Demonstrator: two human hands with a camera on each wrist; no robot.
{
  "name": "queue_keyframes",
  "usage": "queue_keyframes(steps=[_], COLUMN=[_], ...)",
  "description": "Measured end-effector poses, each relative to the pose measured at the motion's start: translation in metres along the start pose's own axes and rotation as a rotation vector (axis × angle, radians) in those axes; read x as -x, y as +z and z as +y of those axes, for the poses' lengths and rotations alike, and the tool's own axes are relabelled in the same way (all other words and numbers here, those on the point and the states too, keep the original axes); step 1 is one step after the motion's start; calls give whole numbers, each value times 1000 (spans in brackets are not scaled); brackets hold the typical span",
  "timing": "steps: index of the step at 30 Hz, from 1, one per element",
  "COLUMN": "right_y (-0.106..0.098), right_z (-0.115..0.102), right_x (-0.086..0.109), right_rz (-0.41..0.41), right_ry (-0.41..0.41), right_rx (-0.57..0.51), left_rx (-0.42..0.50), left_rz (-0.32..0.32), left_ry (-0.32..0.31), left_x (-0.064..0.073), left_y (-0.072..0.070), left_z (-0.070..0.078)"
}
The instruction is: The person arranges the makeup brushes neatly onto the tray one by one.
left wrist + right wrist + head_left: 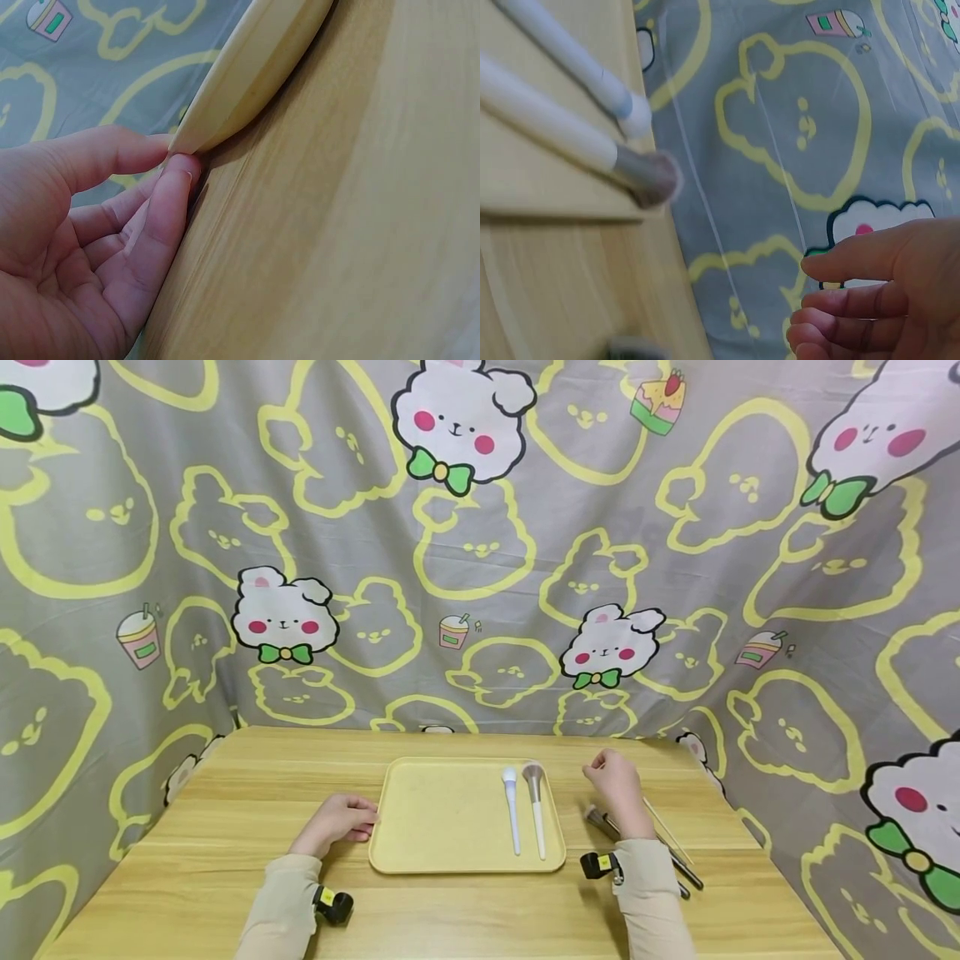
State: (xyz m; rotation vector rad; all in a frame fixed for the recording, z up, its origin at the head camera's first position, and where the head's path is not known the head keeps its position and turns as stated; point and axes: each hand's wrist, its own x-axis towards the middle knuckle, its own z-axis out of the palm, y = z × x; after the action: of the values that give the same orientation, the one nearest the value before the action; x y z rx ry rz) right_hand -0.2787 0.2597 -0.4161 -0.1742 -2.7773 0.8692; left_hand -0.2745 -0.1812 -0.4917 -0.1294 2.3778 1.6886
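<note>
My left hand (342, 821) is at the left edge of a yellow tray (442, 862); in the left wrist view its thumb and a finger pinch the tray's rim (225, 97). Two makeup brushes lie side by side on the tray's right part: one with a pale blue handle and white head (512, 806), one with a white handle and grey-brown head (536, 810). Right of the tray, my right hand (617, 785) is raised over the table, its fingers loosely bent and holding nothing. Beneath that forearm lie dark-handled brushes (596, 817), partly hidden by the arm.
A thin light stick (670, 832) lies beside the dark brushes on the wooden table (450, 914). Behind and at both sides hangs a grey curtain (510, 710) with rabbit prints. Each wrist wears a small black camera (334, 906).
</note>
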Motion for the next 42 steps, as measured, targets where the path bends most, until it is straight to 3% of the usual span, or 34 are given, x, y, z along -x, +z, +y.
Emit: queue_keyframes(steps=[16,28,42], right_y=[-19,-31,-42], right_z=[39,79,113], right_x=[5,6,7], right_rz=[-74,-63,-94], right_ry=[22,17,86], right_rx=[49,90,100], left_rx=[-10,-1,-7], left_rz=[7,-2,-7], left_ry=[8,4,5], left_x=[1,-1,-3], left_y=[0,-1,-1], left_z=[1,0,-1])
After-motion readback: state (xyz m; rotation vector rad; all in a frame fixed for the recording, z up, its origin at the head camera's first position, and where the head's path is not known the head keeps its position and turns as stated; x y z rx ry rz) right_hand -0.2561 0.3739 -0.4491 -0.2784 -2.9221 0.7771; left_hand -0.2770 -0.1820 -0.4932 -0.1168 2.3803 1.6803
